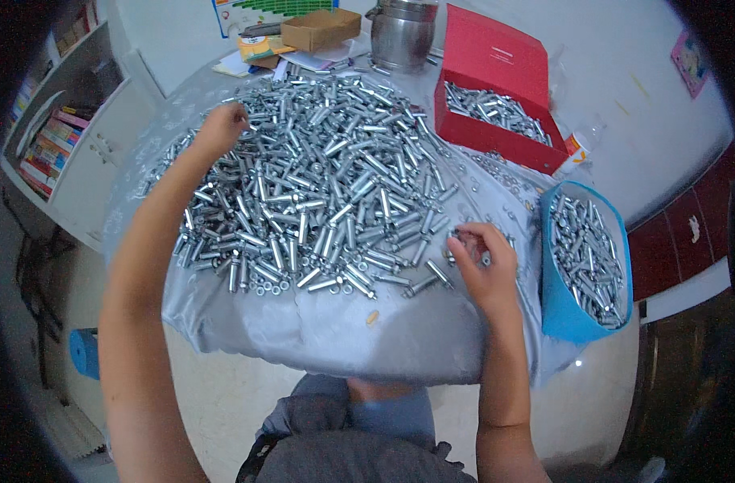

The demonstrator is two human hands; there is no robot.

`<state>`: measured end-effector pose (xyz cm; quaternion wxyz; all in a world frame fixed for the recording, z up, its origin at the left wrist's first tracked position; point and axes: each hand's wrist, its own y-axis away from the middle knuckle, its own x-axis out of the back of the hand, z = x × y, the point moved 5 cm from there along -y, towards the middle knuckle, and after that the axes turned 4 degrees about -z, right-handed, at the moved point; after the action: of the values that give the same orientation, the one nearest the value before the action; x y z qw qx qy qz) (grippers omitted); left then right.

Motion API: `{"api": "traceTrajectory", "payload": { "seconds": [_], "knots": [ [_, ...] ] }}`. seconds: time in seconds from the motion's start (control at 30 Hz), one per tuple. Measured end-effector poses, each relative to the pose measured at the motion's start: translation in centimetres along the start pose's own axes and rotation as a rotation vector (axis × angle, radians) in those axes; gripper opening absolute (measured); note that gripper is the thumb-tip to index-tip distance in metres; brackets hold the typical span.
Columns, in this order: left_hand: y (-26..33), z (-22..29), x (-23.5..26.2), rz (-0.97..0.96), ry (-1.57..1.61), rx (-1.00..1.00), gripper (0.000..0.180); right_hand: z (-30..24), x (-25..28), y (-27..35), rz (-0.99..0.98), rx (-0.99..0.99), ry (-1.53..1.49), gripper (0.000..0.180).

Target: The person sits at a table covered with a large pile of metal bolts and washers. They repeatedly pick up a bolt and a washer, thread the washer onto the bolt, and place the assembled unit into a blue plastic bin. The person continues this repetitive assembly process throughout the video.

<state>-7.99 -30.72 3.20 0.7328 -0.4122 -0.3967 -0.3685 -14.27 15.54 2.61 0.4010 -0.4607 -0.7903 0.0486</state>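
A broad heap of silvery metal expansion bolts (pixel 319 177) covers much of the tabletop. At its far left edge my left hand (pixel 222 129) is closed with curled fingers; whatever they may hold is too small to make out. My right hand (pixel 490 266) is low over the cloth at the heap's right edge, thumb and forefinger apart in a curve. Small nuts and washers lie around and partly under that hand. More loose washers (pixel 269 286) are scattered along the near edge of the heap.
A grey satin cloth (pixel 415 338) covers the table. To the right stand a blue bin (pixel 551 298) and an open red box (pixel 496 145), both holding bolts. At the back are a metal pot (pixel 403 36), a cardboard box (pixel 321 30) and papers. A bookshelf (pixel 94 173) stands left.
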Motion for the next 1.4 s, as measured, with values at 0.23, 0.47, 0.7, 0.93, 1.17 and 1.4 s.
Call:
{"api": "traceTrajectory", "payload": {
  "seconds": [0.23,0.47,0.7,0.93,1.17,1.4],
  "knots": [
    [5.7,16.2,-0.3,0.062,1.039,0.143,0.029,1.7,-1.2,0.2,-0.164,-0.25,-0.774,0.021],
    [11.6,25.8,-4.4,-0.014,1.708,-0.001,0.021,1.6,-0.9,-0.1,-0.266,-0.284,-0.894,0.023],
    [13.6,27.9,-6.2,-0.137,1.196,-0.057,0.019,0.2,-0.9,0.1,-0.202,-0.088,-0.72,0.021],
    [14.0,28.3,-7.5,-0.21,1.239,-0.151,0.014,0.4,-1.5,0.3,-0.21,-0.115,-0.751,0.021],
    [13.7,27.7,-8.8,-0.28,1.139,-0.124,0.021,0.2,-1.2,0.3,-0.188,-0.08,-0.64,0.02],
    [14.6,28.6,-10.5,-0.282,1.12,-0.147,0.042,-0.9,-1.8,0.6,-0.237,0.041,-0.367,0.03]
  ]
}}
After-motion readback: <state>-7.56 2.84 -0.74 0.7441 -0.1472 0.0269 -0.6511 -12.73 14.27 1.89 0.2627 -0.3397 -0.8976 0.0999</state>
